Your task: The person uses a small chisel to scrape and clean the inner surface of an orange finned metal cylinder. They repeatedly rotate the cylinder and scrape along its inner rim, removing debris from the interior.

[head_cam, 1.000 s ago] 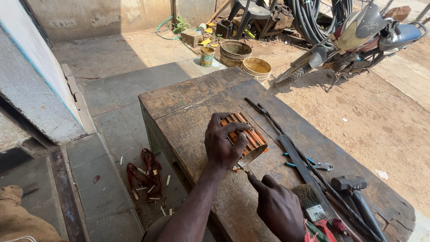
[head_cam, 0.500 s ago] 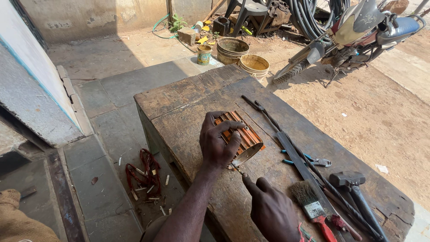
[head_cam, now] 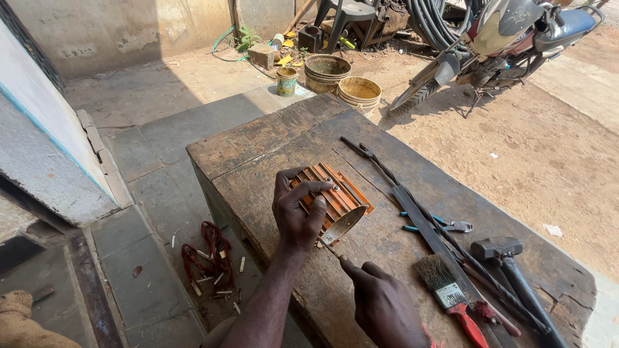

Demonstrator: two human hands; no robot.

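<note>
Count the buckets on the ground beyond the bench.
2: a darker bucket and a yellowish bucket, touching side by side past the bench's far corner. Clutter behind could hide more.

head view: one camera | worn on the person's head, close above | tilted down and forward over the wooden workbench [head_cam: 271,145] | yard and parked motorcycle [head_cam: 509,32] beyond | no second view

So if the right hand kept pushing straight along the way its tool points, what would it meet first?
The right hand aims its thin tool up and left at the open end of the orange finned motor housing, which the left hand grips. It would likely meet that opening's rim or interior first; depth is unclear.
</note>
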